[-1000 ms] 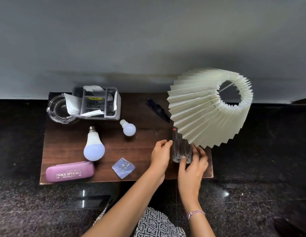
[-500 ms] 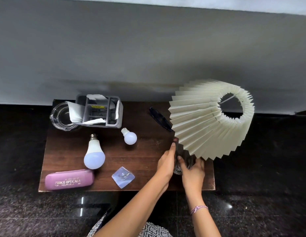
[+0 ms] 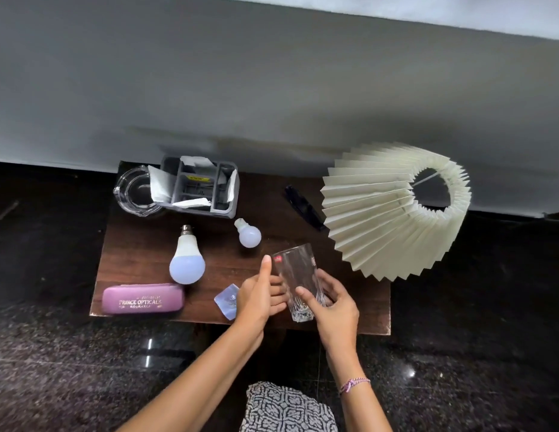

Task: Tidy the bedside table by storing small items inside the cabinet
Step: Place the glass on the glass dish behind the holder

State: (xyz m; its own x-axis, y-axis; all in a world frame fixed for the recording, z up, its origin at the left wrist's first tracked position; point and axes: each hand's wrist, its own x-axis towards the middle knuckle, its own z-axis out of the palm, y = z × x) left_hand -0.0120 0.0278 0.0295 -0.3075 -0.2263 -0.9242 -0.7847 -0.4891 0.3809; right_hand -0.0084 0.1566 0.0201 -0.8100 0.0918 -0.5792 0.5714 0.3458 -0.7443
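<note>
On the worktop lie a purple case and 2 bulbs. The left hand and right hand grip a tilted glass above the front edge; support its base while lowering it toward the cabinet.

Low on the left of the frame, a pink spectacle case reads "PRINCE OPTICALS" in white, with a smaller line beneath, seemingly "ROURKELA". A small red sticker on the clear glass near the middle, and a yellow label inside the grey organiser at upper left, are both unreadable
</note>
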